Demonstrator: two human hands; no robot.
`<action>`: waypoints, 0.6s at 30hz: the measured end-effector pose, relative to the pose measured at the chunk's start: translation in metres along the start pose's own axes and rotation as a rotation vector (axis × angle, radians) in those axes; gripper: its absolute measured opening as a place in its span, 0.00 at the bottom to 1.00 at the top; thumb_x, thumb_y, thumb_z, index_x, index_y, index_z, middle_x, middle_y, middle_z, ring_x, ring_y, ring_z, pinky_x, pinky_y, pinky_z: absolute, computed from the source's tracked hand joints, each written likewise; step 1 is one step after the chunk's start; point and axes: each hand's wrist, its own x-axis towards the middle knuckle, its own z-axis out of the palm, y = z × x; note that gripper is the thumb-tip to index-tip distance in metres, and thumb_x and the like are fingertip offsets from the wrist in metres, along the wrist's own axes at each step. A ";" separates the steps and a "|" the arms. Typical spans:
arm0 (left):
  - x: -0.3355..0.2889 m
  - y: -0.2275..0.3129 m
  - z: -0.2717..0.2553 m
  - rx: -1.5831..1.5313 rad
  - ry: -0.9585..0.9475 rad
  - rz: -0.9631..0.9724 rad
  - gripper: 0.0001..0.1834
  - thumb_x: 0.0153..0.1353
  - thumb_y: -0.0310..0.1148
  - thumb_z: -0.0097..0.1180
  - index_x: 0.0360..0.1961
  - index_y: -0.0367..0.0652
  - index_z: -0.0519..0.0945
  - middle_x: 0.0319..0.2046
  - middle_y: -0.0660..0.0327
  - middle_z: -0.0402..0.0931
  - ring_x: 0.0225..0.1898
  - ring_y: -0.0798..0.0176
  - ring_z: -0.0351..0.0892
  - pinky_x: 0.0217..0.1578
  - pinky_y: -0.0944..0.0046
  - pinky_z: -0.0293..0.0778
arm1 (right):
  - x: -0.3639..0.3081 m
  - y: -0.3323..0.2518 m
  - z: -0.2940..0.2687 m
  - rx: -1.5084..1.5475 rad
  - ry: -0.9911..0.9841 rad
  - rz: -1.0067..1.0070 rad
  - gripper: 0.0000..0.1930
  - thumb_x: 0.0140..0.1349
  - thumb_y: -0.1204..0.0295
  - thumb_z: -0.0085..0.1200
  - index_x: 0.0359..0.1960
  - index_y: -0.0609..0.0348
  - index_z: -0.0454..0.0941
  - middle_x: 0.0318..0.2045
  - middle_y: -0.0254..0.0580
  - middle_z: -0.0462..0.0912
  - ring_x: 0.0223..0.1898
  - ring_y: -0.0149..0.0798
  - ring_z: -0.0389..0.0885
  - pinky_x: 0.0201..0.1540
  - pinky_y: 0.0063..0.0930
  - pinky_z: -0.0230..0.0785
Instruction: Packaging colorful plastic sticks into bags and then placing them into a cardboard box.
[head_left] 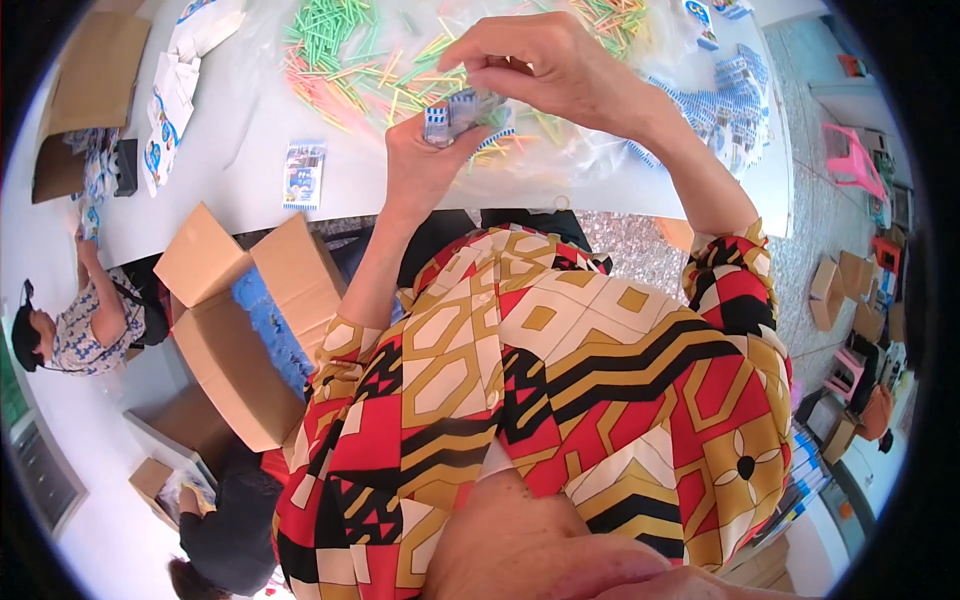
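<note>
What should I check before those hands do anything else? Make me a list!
1. Left hand gripping a small blue-and-white plastic packet: ok.
2. Right hand close to that packet: ok, just above it.
3. Right hand's grip: cannot tell, the fingertips are partly hidden.
4. Thin green, yellow and pink sticks neatly gathered: not ok, many lie scattered.
5. Brown cardboard box open: ok, flaps up.

Head-worn fisheye, looking steeply down from close above
The wide view faces down past the wearer's patterned shirt, large at lower centre, to the left hand, right hand and white desk near the top; speckled floor bends away at right.
</note>
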 end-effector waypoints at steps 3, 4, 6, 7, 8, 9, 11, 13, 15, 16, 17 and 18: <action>0.002 -0.006 -0.002 -0.054 0.024 0.071 0.10 0.49 0.28 0.64 0.34 0.38 0.82 0.21 0.67 0.78 0.23 0.78 0.69 0.24 0.73 0.68 | -0.002 -0.004 -0.001 0.019 -0.036 0.024 0.11 0.56 0.78 0.51 0.42 0.63 0.75 0.33 0.50 0.80 0.34 0.48 0.80 0.35 0.32 0.71; 0.003 -0.007 -0.003 -0.054 -0.020 0.030 0.10 0.49 0.28 0.64 0.34 0.38 0.82 0.22 0.67 0.78 0.23 0.78 0.69 0.25 0.73 0.68 | -0.003 -0.006 -0.002 0.137 -0.098 0.198 0.13 0.56 0.78 0.50 0.44 0.62 0.73 0.34 0.50 0.80 0.35 0.49 0.80 0.36 0.33 0.71; 0.004 -0.006 -0.004 -0.052 -0.073 -0.010 0.10 0.49 0.28 0.64 0.34 0.38 0.82 0.22 0.67 0.78 0.23 0.78 0.70 0.26 0.73 0.68 | -0.006 -0.003 0.001 0.122 -0.109 0.134 0.14 0.57 0.78 0.50 0.46 0.61 0.73 0.35 0.50 0.79 0.35 0.48 0.80 0.35 0.32 0.71; 0.004 -0.006 -0.004 -0.035 -0.106 -0.004 0.11 0.48 0.28 0.65 0.34 0.38 0.82 0.23 0.67 0.79 0.24 0.77 0.70 0.26 0.73 0.69 | -0.007 -0.001 0.002 0.106 -0.126 0.064 0.16 0.57 0.78 0.49 0.48 0.61 0.72 0.36 0.50 0.79 0.35 0.48 0.80 0.35 0.32 0.72; 0.005 -0.005 -0.003 -0.020 -0.139 0.000 0.11 0.48 0.28 0.65 0.34 0.38 0.82 0.24 0.66 0.79 0.25 0.77 0.71 0.27 0.73 0.69 | -0.008 -0.001 0.002 0.106 -0.121 0.070 0.16 0.57 0.78 0.49 0.48 0.61 0.72 0.36 0.50 0.79 0.35 0.48 0.80 0.35 0.32 0.72; 0.005 -0.002 -0.003 -0.019 -0.146 -0.001 0.11 0.48 0.28 0.65 0.34 0.38 0.82 0.24 0.66 0.79 0.25 0.77 0.71 0.27 0.73 0.69 | -0.008 0.000 0.000 0.184 -0.143 0.173 0.17 0.58 0.78 0.49 0.50 0.60 0.72 0.36 0.49 0.79 0.34 0.46 0.80 0.34 0.31 0.72; 0.003 0.004 -0.003 -0.231 -0.104 -0.055 0.11 0.48 0.28 0.65 0.34 0.39 0.82 0.25 0.67 0.79 0.26 0.77 0.72 0.28 0.74 0.70 | -0.009 0.001 -0.005 0.270 -0.081 0.347 0.19 0.58 0.79 0.50 0.53 0.58 0.71 0.35 0.46 0.79 0.31 0.43 0.79 0.34 0.29 0.72; 0.003 0.000 -0.006 -0.191 -0.097 -0.040 0.11 0.48 0.28 0.65 0.35 0.38 0.82 0.26 0.67 0.79 0.26 0.76 0.73 0.29 0.73 0.70 | -0.007 -0.004 -0.016 0.289 0.054 0.543 0.19 0.55 0.79 0.53 0.51 0.59 0.72 0.36 0.43 0.77 0.31 0.40 0.77 0.35 0.28 0.71; 0.006 0.003 -0.005 -0.162 -0.118 -0.008 0.12 0.48 0.28 0.65 0.35 0.38 0.82 0.27 0.66 0.80 0.27 0.76 0.73 0.30 0.73 0.70 | -0.031 0.016 -0.009 0.229 0.088 0.433 0.13 0.56 0.75 0.54 0.44 0.58 0.76 0.36 0.40 0.79 0.32 0.35 0.78 0.35 0.26 0.71; 0.005 0.007 -0.002 -0.058 -0.120 -0.048 0.12 0.49 0.28 0.65 0.36 0.38 0.82 0.27 0.66 0.80 0.28 0.76 0.74 0.31 0.73 0.71 | -0.050 0.024 -0.006 0.171 0.112 0.324 0.08 0.57 0.71 0.55 0.38 0.58 0.79 0.35 0.36 0.81 0.34 0.30 0.78 0.35 0.24 0.71; 0.004 0.013 -0.001 0.051 -0.115 -0.084 0.12 0.49 0.28 0.65 0.36 0.38 0.82 0.28 0.66 0.80 0.29 0.75 0.74 0.31 0.72 0.71 | -0.060 0.020 -0.003 0.185 -0.005 0.449 0.09 0.57 0.71 0.56 0.38 0.58 0.80 0.35 0.36 0.81 0.35 0.28 0.77 0.36 0.23 0.69; 0.003 0.011 0.001 0.014 -0.111 -0.087 0.13 0.49 0.29 0.65 0.36 0.37 0.81 0.28 0.65 0.80 0.29 0.74 0.75 0.32 0.71 0.71 | -0.071 0.018 0.005 0.224 -0.029 0.499 0.09 0.57 0.71 0.56 0.39 0.58 0.80 0.35 0.36 0.81 0.34 0.29 0.77 0.36 0.24 0.69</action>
